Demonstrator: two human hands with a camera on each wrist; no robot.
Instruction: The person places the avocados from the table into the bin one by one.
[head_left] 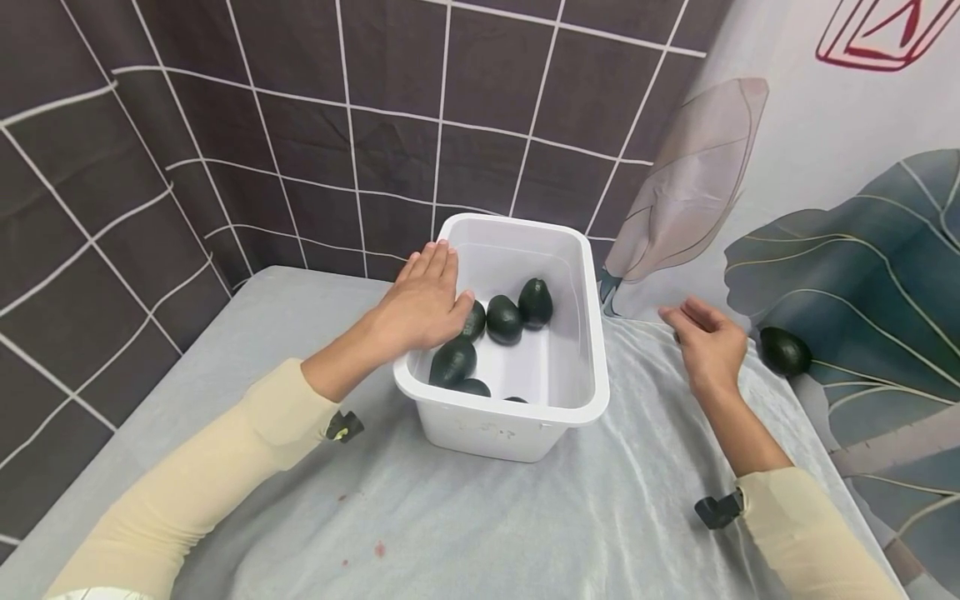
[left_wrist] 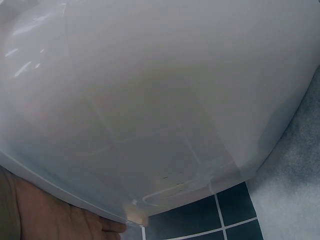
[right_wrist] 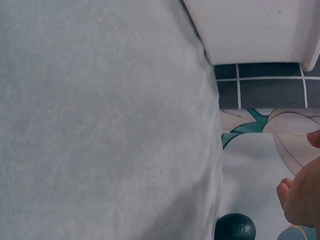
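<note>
A white plastic tub (head_left: pixel 498 429) stands on the cloth with several dark green avocados (head_left: pixel 504 320) inside. My left hand (head_left: pixel 420 304) lies over its left rim, fingers straight, partly covering one avocado. In the left wrist view, the tub's outer wall (left_wrist: pixel 160 100) fills most of the picture, with the left hand (left_wrist: pixel 60 217) along the rim. To the right of the tub is my right hand (head_left: pixel 708 346), its fingers loosely bent. No held object is visible in it; a small dark patch shows by its fingertips. Another avocado (head_left: pixel 783 352) lies beyond it, at the cloth's right edge.
Grey cloth (head_left: pixel 315 517) covers the table. Behind stands a dark hanging with white grid lines (head_left: pixel 390 150); a light sheet with printed leaves (head_left: pixel 847 275) hangs on the right, close to the lone avocado.
</note>
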